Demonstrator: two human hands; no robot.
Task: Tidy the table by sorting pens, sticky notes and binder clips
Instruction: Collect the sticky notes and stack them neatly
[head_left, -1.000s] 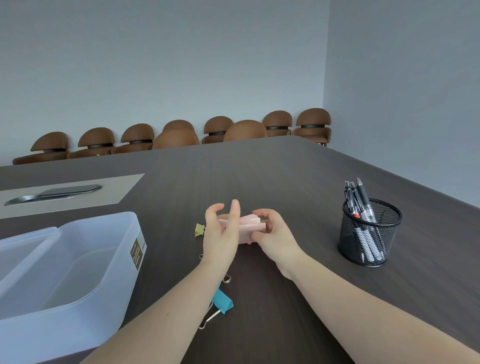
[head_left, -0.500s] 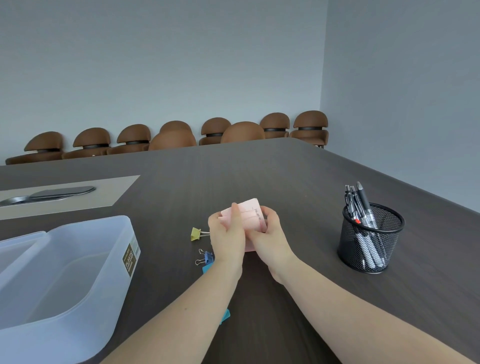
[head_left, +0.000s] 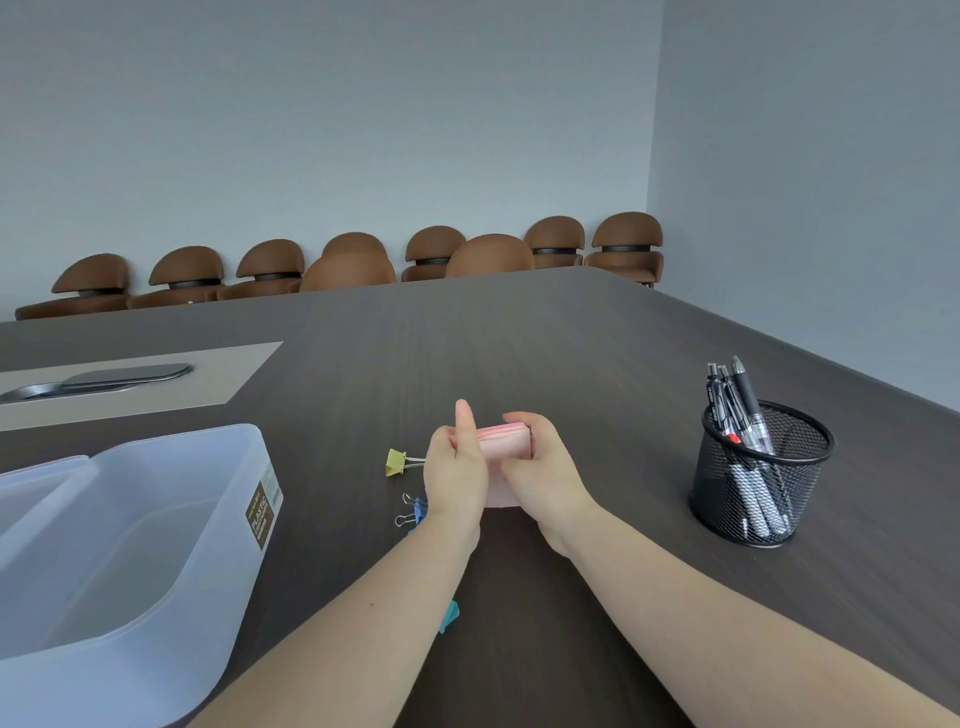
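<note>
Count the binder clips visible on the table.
3: yellow clip left of the hands, blue clip beside the left wrist, teal clip under the left forearm; others may be hidden.

You face a dark wood-grain table (head_left: 519, 338) with a rounded far corner. On it, at your left, sits a translucent plastic bin (head_left: 156, 545); at your right stands a black mesh cup (head_left: 761, 478). Near the middle lie a yellow binder clip (head_left: 396, 462), a blue binder clip (head_left: 415, 512) and a teal binder clip (head_left: 450, 616). A pale inset panel (head_left: 208, 382) lies far left.
</note>
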